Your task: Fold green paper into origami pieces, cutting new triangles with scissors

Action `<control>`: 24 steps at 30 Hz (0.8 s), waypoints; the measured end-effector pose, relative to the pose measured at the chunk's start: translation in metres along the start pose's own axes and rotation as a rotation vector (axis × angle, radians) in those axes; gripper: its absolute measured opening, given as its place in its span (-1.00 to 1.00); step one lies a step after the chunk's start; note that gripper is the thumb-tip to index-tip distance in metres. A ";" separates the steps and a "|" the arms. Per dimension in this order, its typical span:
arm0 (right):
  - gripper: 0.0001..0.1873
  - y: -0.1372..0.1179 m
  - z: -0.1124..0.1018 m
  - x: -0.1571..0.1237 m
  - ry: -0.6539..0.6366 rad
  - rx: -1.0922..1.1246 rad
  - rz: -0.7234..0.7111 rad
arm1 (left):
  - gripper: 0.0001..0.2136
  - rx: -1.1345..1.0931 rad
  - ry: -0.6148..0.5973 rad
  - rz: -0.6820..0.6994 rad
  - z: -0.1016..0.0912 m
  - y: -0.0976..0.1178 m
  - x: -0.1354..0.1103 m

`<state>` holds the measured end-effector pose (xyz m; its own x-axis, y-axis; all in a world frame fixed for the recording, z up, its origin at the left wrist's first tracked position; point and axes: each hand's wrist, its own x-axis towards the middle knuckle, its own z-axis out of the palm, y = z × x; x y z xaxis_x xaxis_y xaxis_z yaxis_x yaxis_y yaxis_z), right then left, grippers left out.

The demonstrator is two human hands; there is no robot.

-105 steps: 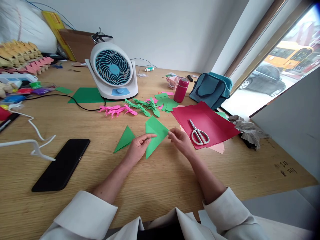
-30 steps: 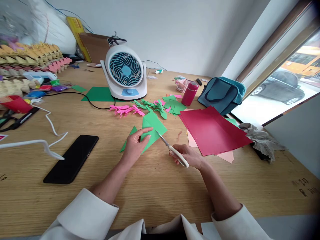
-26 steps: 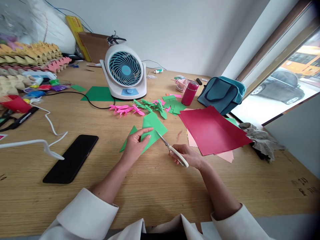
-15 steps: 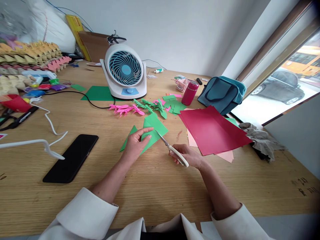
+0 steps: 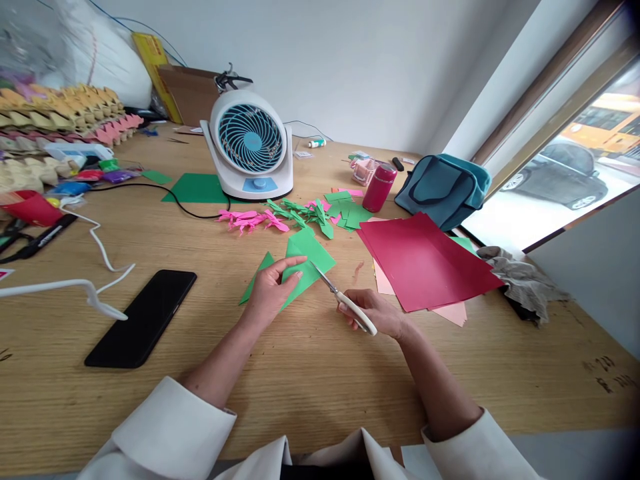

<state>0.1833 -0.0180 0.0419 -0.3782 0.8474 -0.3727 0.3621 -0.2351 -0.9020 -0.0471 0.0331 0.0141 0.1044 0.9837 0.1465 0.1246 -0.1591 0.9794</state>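
Over the middle of the table, a folded green sheet is held at its left side by the left hand, thumb and forefinger slightly spread on it. The right hand is curled round the scissors, whose blades reach the sheet's right side; whether they bite, I can't tell. A green triangle lies beside the left hand. Pink figures sit beyond, before the fan; red sheets lie rightward.
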 end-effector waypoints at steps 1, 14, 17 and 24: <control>-0.46 0.000 0.000 0.000 0.002 0.001 0.001 | -0.64 0.000 0.002 0.000 0.000 0.001 0.000; -0.54 0.000 0.001 0.001 0.042 -0.006 -0.004 | -0.62 -0.033 0.040 0.006 0.002 0.004 0.000; -0.54 0.003 0.001 0.001 0.050 0.004 -0.019 | -0.60 -0.034 0.030 0.017 0.001 0.002 0.000; -0.54 0.007 0.000 0.003 0.058 0.024 -0.024 | -0.65 -0.018 0.020 0.024 0.000 -0.005 0.001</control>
<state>0.1853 -0.0172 0.0344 -0.3358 0.8791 -0.3381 0.3330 -0.2249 -0.9157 -0.0480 0.0353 0.0092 0.0874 0.9811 0.1727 0.1044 -0.1815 0.9778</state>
